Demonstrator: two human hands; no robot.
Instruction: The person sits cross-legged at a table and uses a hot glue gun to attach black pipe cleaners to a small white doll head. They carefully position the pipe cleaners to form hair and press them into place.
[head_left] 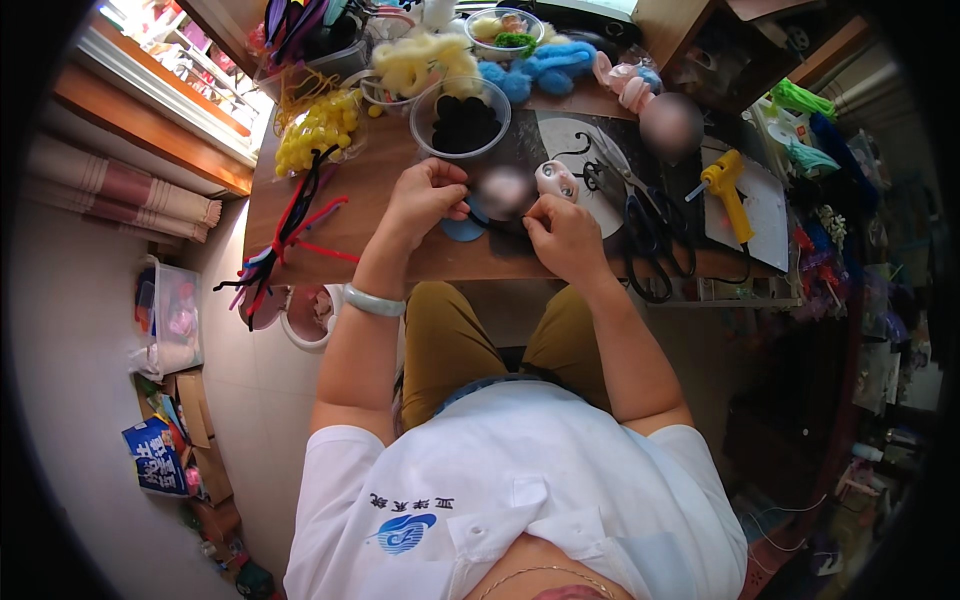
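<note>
My left hand (425,197) is closed in a pinch at the table's front middle. Opposite it, my right hand (568,236) pinches too, fingertips down near the dark mat. A dark, thin strip that looks like a black pipe cleaner (492,222) runs between my fingertips; its ends are hidden by my fingers. Just beyond it lies a pale, round, blurred piece (503,188). A doll's face piece (557,180) with painted eyes rests directly above my right hand. Beside my left fingers is a blue disc (462,230).
Black scissors (650,215) and a yellow glue gun (727,190) lie to the right. Left are coloured pipe cleaners (285,240) and a bag of yellow pompoms (315,130). A clear tub (460,150) of black pieces, blue fluff (550,70) and a blurred pink piece (671,127) stand behind.
</note>
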